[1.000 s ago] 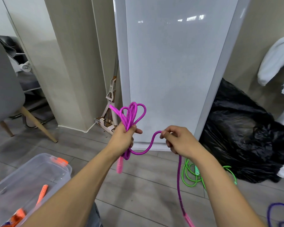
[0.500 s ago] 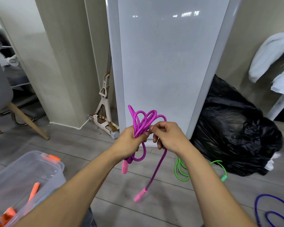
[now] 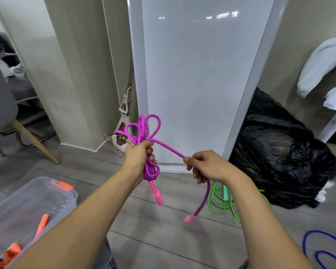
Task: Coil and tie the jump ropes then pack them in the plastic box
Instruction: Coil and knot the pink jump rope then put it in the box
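Because nothing here serves as a bench, the loose gear lies on the grey plank floor (image 3: 163, 239), which carries everything else. A tall glossy white panel (image 3: 198, 84) leans upright at its far edge, and a crumpled black plastic rubbish bag (image 3: 279, 152) is slumped just right of the panel's foot. The clear plastic storage box with the orange latch (image 3: 52, 193) sits at the near left, close beside the person's left forearm and within easy reach for dropping in a finished bundle. An orange jump rope (image 3: 42, 224) already lies inside it. A bright green jump rope (image 3: 209, 200) lies loosely on the floor in front of the bag, and a dark blue jump rope (image 3: 304, 243) lies at the near right edge, both seemingly waiting their turn. The braided magenta jump rope (image 3: 168, 148) is off the floor, held between both hands at about chest height. The left hand (image 3: 139, 156) is closed in a fist round the middle of its gathered loops, which fan out above the knuckles and bunch below, probably so the coil cannot spring apart. The right hand (image 3: 208, 166), fingers curled, grips the free tail, which is drawn taut away from the bundle. That looks like the start of a wrap round the coil to tie it. One textured pink handle (image 3: 156, 194) hangs straight down under the left fist. The other pink handle (image 3: 189, 218) dangles blurred below the right hand, so that end is the one free to be passed round.
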A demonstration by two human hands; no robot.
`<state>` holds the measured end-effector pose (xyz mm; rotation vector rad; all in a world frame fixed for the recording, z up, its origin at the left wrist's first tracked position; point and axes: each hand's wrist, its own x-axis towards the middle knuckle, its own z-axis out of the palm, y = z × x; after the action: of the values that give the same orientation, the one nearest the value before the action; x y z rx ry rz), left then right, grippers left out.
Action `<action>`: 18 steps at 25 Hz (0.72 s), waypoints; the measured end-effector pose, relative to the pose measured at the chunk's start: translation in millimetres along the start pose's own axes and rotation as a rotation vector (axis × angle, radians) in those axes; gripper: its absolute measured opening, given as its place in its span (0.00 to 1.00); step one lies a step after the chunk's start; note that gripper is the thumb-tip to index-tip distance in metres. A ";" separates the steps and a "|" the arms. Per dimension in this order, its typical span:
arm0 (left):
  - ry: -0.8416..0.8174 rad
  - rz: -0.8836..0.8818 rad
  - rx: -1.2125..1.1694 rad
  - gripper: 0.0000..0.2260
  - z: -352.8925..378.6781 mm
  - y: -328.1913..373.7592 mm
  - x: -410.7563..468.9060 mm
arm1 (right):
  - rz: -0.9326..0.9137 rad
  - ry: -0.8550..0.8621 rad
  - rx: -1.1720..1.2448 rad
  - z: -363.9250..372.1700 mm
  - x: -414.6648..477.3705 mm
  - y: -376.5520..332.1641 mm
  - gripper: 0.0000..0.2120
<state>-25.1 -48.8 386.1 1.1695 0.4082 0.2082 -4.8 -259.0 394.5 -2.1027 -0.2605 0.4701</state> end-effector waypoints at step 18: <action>-0.182 -0.078 0.171 0.07 16.0 -20.6 -11.8 | -0.192 0.215 -0.188 27.2 0.1 -19.0 0.13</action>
<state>-30.3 -74.6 374.8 1.3260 0.3146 -0.0024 -16.4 -228.0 397.2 -2.2622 -0.3890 0.1077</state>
